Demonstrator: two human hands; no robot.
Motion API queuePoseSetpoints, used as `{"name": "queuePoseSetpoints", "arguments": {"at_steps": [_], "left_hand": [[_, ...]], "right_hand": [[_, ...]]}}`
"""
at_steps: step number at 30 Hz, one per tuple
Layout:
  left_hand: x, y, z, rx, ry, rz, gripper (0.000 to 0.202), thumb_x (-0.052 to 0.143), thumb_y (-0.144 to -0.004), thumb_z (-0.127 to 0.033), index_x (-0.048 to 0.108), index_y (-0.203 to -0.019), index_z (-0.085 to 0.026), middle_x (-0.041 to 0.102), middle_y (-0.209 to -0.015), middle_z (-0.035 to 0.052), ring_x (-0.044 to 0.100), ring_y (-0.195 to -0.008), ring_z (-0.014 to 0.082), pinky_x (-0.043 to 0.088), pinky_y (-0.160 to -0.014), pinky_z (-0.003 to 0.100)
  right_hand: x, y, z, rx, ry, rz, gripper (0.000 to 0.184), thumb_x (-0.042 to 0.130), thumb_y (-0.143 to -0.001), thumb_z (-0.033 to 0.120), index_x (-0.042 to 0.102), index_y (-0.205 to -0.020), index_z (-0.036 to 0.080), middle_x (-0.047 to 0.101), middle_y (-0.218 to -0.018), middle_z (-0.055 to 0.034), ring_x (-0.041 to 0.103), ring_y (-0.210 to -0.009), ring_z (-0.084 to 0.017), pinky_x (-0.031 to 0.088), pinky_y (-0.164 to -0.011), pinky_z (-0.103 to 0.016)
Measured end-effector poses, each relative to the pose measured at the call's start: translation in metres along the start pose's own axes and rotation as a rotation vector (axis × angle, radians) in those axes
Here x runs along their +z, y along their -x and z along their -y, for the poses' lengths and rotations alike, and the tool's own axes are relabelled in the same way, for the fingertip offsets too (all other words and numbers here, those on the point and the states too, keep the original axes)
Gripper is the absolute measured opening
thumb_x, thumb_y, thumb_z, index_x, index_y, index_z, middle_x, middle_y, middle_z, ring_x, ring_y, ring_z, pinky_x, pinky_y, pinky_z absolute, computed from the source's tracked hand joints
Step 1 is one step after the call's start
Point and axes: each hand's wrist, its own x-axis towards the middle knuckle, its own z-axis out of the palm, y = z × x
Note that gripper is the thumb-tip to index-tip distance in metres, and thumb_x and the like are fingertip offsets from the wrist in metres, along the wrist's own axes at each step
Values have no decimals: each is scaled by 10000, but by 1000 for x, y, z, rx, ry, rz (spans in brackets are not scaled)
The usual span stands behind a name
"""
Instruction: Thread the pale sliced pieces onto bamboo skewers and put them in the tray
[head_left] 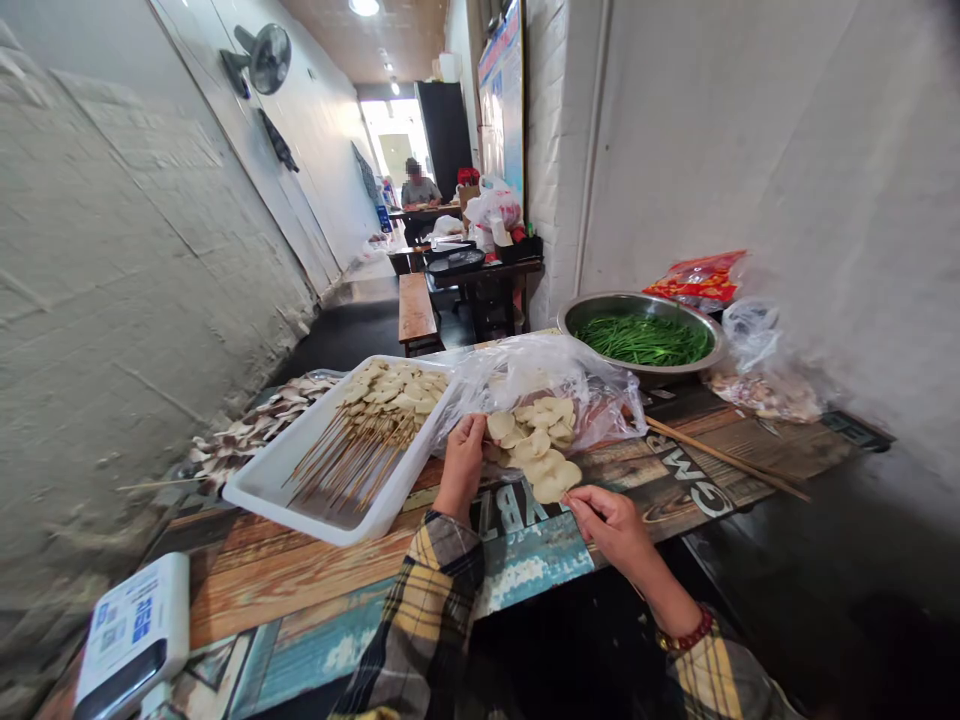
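My left hand [461,455] pinches one pale slice [500,425]. My right hand [611,522] closes on a thin skewer [576,503]. Many loose slices [544,455] lie unthreaded on the plastic bag [525,375]. The white tray [262,485] beside it holds a batch of loaded skewers [367,430], so I judge I'm roughly midway.

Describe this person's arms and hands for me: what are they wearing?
The left sleeve and right sleeve are the same checked flannel: yellow, dark grey and white. A red beaded bracelet sits on the right wrist. The left hand and right hand are bare, no gloves.
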Motion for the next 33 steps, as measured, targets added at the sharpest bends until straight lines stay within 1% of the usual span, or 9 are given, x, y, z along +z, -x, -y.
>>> {"name": "queuePoseSetpoints", "arguments": {"at_steps": [3,5,7,13,18,22,25,28,33], "left_hand": [[0,0,-2,-92,198,79,305,605,-800,-484,551,-806,-184,536,-619,-41,476,-504,83,322,-443,183],[0,0,-3,-110,258,90,303,706,-725,-421,567,-838,-177,534,-635,-48,488,-517,71,317,-445,168],[1,-1,-4,-124,285,94,317,756,-670,-360,575,-848,-171,533,-633,-50,498,-524,65,316,-446,158],[3,0,-5,-142,271,43,295,754,-631,-323,605,-838,-174,570,-657,-34,539,-547,78,377,-479,166],[3,2,-6,-132,250,48,331,747,-647,-333,653,-914,-161,621,-694,-10,553,-572,87,404,-499,178],[4,3,-7,-141,298,50,326,761,-636,-316,658,-904,-161,654,-713,-11,555,-561,83,419,-524,189],[6,3,-7,-134,295,52,313,758,-635,-310,661,-892,-161,678,-757,0,570,-583,90,438,-559,204],[7,3,-7,-124,278,53,302,751,-634,-306,660,-884,-162,682,-782,6,572,-603,93,446,-586,216],[7,3,-7,-125,261,56,270,736,-644,-290,659,-873,-169,657,-748,-12,545,-578,81,431,-579,213]], "right_hand": [[-1,-1,0,-15,15,25,301,517,-902,360,709,-795,154,528,-470,40,510,-448,-118,405,-510,-220],[-1,-1,-1,-10,11,25,307,512,-905,359,709,-791,154,531,-471,38,509,-449,-117,406,-508,-219],[-1,-1,-2,1,-2,31,312,512,-907,367,713,-800,154,533,-477,36,508,-450,-116,404,-500,-217],[-2,0,-4,17,-15,32,305,521,-902,366,721,-821,152,539,-482,33,508,-450,-118,392,-482,-216],[-3,1,-1,7,14,24,294,526,-898,359,723,-826,152,548,-472,35,520,-438,-119,395,-486,-219],[-2,0,3,-8,44,17,293,526,-896,350,725,-808,152,549,-473,35,523,-440,-118,391,-488,-218],[-3,0,5,-1,44,13,307,526,-893,362,729,-792,154,541,-462,37,518,-435,-118,391,-482,-217],[-2,-1,4,5,39,6,309,528,-889,371,731,-797,157,551,-467,34,514,-436,-118,393,-477,-216],[-1,-2,1,1,60,8,300,526,-891,363,726,-795,161,545,-464,35,504,-437,-116,389,-485,-218]]}}
